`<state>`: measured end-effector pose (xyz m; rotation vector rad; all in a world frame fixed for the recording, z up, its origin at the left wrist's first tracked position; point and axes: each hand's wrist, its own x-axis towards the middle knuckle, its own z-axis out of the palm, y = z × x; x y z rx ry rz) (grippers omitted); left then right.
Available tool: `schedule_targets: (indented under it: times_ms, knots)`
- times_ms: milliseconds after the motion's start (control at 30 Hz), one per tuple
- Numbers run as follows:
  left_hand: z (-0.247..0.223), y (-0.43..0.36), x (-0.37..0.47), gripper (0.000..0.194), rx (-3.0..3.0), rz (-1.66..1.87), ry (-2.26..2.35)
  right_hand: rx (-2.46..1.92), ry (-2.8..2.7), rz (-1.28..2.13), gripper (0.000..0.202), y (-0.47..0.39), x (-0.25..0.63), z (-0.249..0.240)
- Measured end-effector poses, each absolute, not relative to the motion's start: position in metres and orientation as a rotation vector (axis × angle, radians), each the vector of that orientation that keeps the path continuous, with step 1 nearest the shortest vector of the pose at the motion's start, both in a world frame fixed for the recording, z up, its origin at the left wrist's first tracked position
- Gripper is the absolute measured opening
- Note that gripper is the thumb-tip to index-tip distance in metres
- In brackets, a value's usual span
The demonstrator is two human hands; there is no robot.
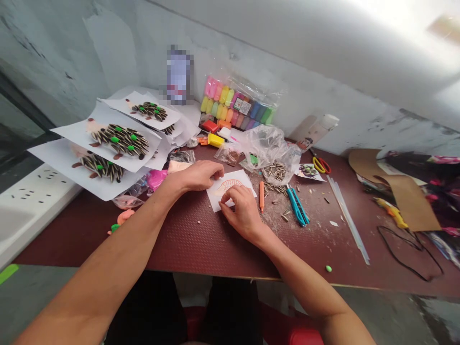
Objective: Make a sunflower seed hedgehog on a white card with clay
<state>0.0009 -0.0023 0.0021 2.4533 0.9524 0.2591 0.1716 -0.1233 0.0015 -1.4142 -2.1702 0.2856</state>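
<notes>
A small white sheet of paper point(214, 203) with an orange outline drawing point(233, 183) lies on the dark red table in front of me. My left hand point(203, 175) rests at the sheet's upper left edge, fingers curled downward; whatever is under its fingertips is hidden. Over the lower part of the drawing, my right hand point(241, 208) is closed with thumb and fingertips near each other, and anything between them is too small to make out. An orange marker point(261, 196) lies just right of the sheet. Beyond it is a teal utility knife point(297, 206).
Sunflower seeds point(276, 171) spill from a clear plastic bag point(268, 139). Finished seed hedgehog pictures point(120, 139) are stacked at left beside a power strip point(38, 196). Colored clay packs point(237, 103) lean on the wall. Scissors point(319, 164), glue sticks point(348, 218) and a glue gun point(391, 212) lie right.
</notes>
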Motion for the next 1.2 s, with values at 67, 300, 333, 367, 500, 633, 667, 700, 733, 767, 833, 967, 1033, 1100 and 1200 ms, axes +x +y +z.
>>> schedule_targets:
  times_ms: [67,300,333,367,500,633,667,700,733,767,833,967,1033,1100,1200]
  knots:
    - [0.001,-0.002,0.001,0.029,2.447,0.261,0.962,-1.388,-2.199,0.287,0.006,-0.124,0.172,-0.001]
    - [0.002,-0.003,0.002,0.027,2.446,0.255,0.981,-1.42,-2.228,0.329,0.03,-0.124,0.169,-0.005]
    - [0.002,-0.003,0.002,0.027,2.448,0.255,0.981,-1.419,-2.236,0.339,0.032,-0.123,0.168,-0.006]
    - [0.002,-0.004,0.002,0.027,2.45,0.257,0.981,-1.419,-2.246,0.345,0.033,-0.123,0.168,-0.006]
    - [0.002,-0.004,0.001,0.029,2.461,0.258,0.97,-1.442,-2.292,0.349,0.038,-0.121,0.166,-0.007]
    - [0.001,-0.003,0.002,0.031,2.463,0.255,0.976,-1.461,-2.323,0.348,0.039,-0.121,0.166,-0.006]
    - [0.001,-0.003,0.002,0.031,2.463,0.252,0.976,-1.462,-2.325,0.35,0.04,-0.121,0.166,-0.006]
    - [0.001,-0.003,0.002,0.031,2.464,0.251,0.976,-1.463,-2.326,0.351,0.04,-0.12,0.166,-0.006]
    - [0.002,-0.003,0.002,0.031,2.466,0.25,0.976,-1.466,-2.328,0.352,0.039,-0.12,0.165,-0.006]
    - [0.002,-0.003,0.002,0.031,2.468,0.25,0.978,-1.472,-2.331,0.352,0.039,-0.12,0.165,-0.006]
    - [0.002,-0.003,0.002,0.031,2.47,0.25,0.982,-1.492,-2.338,0.34,0.038,-0.12,0.163,-0.005]
    - [0.002,-0.003,0.002,0.029,2.456,0.252,0.973,-1.484,-2.313,0.367,0.034,-0.122,0.16,-0.001]
    - [0.002,-0.003,0.002,0.028,2.451,0.26,0.972,-1.449,-2.258,0.386,0.032,-0.124,0.16,0.003]
    - [0.001,-0.003,0.002,0.029,2.453,0.268,0.969,-1.434,-2.174,0.361,0.026,-0.125,0.161,0.007]
    - [0.001,-0.002,0.002,0.032,2.457,0.266,0.967,-1.448,-2.075,0.312,0.012,-0.124,0.165,0.009]
